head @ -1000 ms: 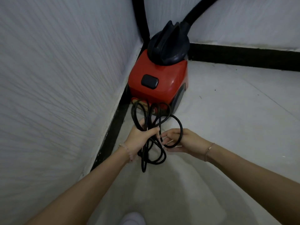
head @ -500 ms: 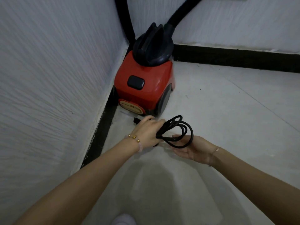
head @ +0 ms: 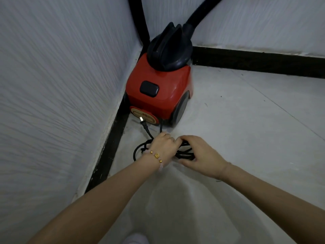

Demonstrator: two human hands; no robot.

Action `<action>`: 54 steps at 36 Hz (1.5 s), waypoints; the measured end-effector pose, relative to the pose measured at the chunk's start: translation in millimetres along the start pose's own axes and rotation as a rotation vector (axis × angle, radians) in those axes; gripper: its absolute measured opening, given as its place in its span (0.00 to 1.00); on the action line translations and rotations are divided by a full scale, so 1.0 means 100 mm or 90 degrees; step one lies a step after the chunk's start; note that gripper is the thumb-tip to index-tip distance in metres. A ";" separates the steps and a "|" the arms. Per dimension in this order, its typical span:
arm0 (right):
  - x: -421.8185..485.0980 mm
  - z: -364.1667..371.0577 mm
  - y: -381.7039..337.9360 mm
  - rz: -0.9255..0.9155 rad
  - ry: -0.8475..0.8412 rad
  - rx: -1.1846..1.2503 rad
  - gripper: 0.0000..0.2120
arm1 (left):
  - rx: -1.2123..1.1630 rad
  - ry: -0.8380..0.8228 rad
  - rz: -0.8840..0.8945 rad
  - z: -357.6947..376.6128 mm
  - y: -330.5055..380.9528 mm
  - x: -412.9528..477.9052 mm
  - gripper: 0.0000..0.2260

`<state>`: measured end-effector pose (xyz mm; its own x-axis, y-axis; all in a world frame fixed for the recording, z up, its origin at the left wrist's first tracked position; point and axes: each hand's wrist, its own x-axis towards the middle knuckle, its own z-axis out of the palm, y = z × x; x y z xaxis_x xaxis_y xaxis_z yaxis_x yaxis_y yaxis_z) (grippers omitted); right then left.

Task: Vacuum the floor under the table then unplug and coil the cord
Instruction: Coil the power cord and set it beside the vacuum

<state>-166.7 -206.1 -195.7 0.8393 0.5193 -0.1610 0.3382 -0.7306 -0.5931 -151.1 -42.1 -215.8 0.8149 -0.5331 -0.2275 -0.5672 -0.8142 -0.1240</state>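
Red vacuum [head: 159, 95] stands in wall corner. Coiled black cord [head: 186, 155] on floor [head: 246, 138] just in front of vacuum. Left hand [head: 162, 144] and right hand [head: 200, 154] side by side, fingers touching, both curled over cord bundle, gripping it. Plug [head: 142, 122] loose, close to vacuum's base.

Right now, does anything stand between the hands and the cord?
Nothing visible does. The left hand and the right hand both hold the coiled cord on the floor, in front of the red vacuum cleaner. Its plug lies free.
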 end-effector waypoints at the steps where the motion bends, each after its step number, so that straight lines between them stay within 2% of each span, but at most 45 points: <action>1: 0.03 0.07 0.01 0.002 -0.019 -0.069 0.31 | -0.015 0.022 0.000 0.02 -0.02 -0.03 0.22; 4: 0.13 0.24 0.05 -0.005 0.045 -0.252 0.38 | -0.037 0.095 0.000 0.07 -0.10 -0.15 0.14; 6: 0.20 0.35 0.05 -0.026 0.105 -0.317 0.36 | -0.052 0.146 0.003 0.13 -0.14 -0.20 0.14; 10: 0.26 0.52 0.01 -0.049 0.165 -0.376 0.21 | -0.067 0.172 0.027 0.24 -0.22 -0.27 0.14; 13: 0.29 0.61 0.03 -0.072 0.218 -0.440 0.08 | -0.050 0.141 0.057 0.34 -0.32 -0.38 0.22; 15: 0.31 0.65 0.05 -0.091 0.238 -0.463 0.11 | -0.010 0.127 0.075 0.36 -0.42 -0.46 0.29; 17: 0.35 0.66 0.05 -0.106 0.251 -0.471 0.15 | 0.026 0.118 0.087 0.35 -0.52 -0.53 0.31; 19: 0.38 0.68 0.03 -0.108 0.259 -0.476 0.16 | 0.055 0.119 0.100 0.34 -0.58 -0.54 0.27; 22: 0.39 0.72 0.02 -0.091 0.260 -0.484 0.11 | 0.084 0.144 0.114 0.36 -0.63 -0.50 0.22; 27: 0.34 0.71 0.08 -0.068 0.222 -0.460 0.25 | 0.079 0.183 0.101 0.40 -0.66 -0.43 0.23; 31: 0.25 0.65 0.07 -0.061 0.148 -0.406 0.40 | 0.105 0.189 0.105 0.50 -0.71 -0.38 0.21; 32: 0.23 0.64 0.05 -0.055 0.141 -0.389 0.40 | 0.108 0.189 0.104 0.52 -0.72 -0.38 0.21; 35: 0.18 0.64 0.01 -0.038 0.121 -0.338 0.38 | 0.109 0.182 0.094 0.55 -0.71 -0.38 0.24; 38: 0.15 0.69 0.01 -0.072 0.145 -0.341 0.34 | 0.082 0.181 0.085 0.58 -0.67 -0.44 0.24; 42: 0.20 0.73 0.01 -0.107 0.180 -0.363 0.40 | 0.027 0.213 0.017 0.67 -0.64 -0.61 0.24; 48: 0.31 0.74 0.04 -0.145 0.207 -0.423 0.37 | 0.007 0.096 -0.047 0.74 -0.60 -0.85 0.29; 54: 0.35 0.75 0.07 -0.159 0.258 -0.460 0.33 | 0.005 0.133 -0.065 0.78 -0.58 -0.81 0.22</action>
<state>-167.0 -159.4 -264.7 0.7443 0.6050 0.2828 0.6056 -0.7900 0.0960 -193.3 66.2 -265.5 0.8746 -0.4848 -0.0084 -0.4808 -0.8649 -0.1442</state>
